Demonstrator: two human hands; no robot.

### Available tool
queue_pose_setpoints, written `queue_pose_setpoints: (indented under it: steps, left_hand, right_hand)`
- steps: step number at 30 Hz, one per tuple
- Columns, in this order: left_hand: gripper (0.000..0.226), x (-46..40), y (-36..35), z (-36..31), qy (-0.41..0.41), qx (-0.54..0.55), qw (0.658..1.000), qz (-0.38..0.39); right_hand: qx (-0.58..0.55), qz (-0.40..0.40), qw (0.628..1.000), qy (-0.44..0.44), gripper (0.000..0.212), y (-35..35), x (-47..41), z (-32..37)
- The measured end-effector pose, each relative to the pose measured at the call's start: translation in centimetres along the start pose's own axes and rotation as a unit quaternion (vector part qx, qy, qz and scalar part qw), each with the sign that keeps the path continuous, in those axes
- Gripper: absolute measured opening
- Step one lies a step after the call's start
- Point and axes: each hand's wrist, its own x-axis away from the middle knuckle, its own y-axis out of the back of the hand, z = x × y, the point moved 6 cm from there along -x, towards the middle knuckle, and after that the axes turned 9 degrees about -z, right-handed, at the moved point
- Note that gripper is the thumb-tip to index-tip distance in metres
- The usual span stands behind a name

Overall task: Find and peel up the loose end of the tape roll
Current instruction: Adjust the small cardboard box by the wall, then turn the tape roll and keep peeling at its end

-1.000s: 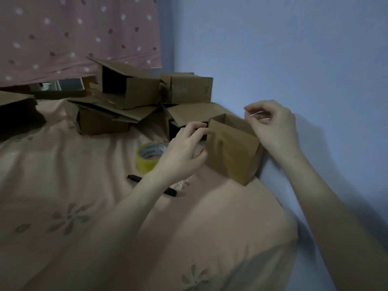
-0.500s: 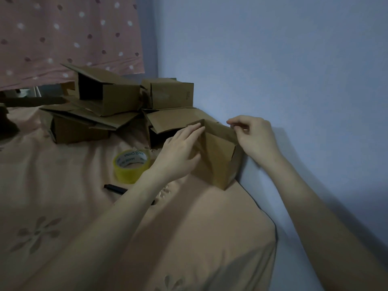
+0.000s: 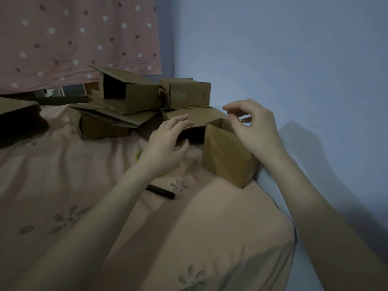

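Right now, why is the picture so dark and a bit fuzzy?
Head view: the light is dim and bluish, so the boxes look muddy. The left hand is slightly smeared, likely by motion, and hides all but a yellow sliver of the tape. The right hand and box cast soft shadows on the wall. No glare shows.

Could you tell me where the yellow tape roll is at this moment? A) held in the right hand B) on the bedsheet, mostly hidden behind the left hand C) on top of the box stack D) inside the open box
B: only a yellow sliver of the tape roll shows on the sheet beside the left hand.
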Motion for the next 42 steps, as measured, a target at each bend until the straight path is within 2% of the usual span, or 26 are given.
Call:
queue_pose_setpoints:
  steps: [10,15,19,28,33,35,38,42]
  left_hand:
    - [0.036,3.8,5.0,7.3,0.088,-0.023,0.996,-0.022]
    - [0.036,6.1,5.2,10.3,0.105,-0.022,0.994,-0.015]
    - [0.039,7.7,4.7,12.0,0.153,-0.009,0.988,-0.004]
    - [0.036,8.8,3.0,15.0,0.215,0.029,0.976,-0.007]
    - [0.026,8.5,2.7,15.1,0.206,0.032,0.978,-0.025]
    - [0.022,8.5,2.9,15.0,0.203,0.035,0.978,-0.038]
    - [0.022,8.5,2.9,14.8,0.206,0.049,0.976,-0.043]
    - [0.038,8.3,2.8,14.5,0.235,0.12,0.963,-0.061]
  right_hand:
    - [-0.057,0.072,0.996,0.017,0.021,-7.7,2.4,4.0]
    - [-0.066,0.118,0.991,0.014,0.023,-12.0,4.5,4.8]
    - [-0.061,0.152,0.986,-0.015,0.025,-14.8,6.0,4.5]
    - [0.016,0.164,0.986,-0.01,0.02,-19.2,8.5,2.7]
    - [0.098,0.209,0.973,0.019,0.029,-20.0,9.1,1.9]
    - [0.128,0.224,0.966,0.027,0.025,-20.1,9.2,1.8]
    - [0.114,0.208,0.972,0.003,0.017,-19.7,9.1,1.8]
    - [0.003,0.145,0.989,-0.04,0.011,-18.9,9.0,2.4]
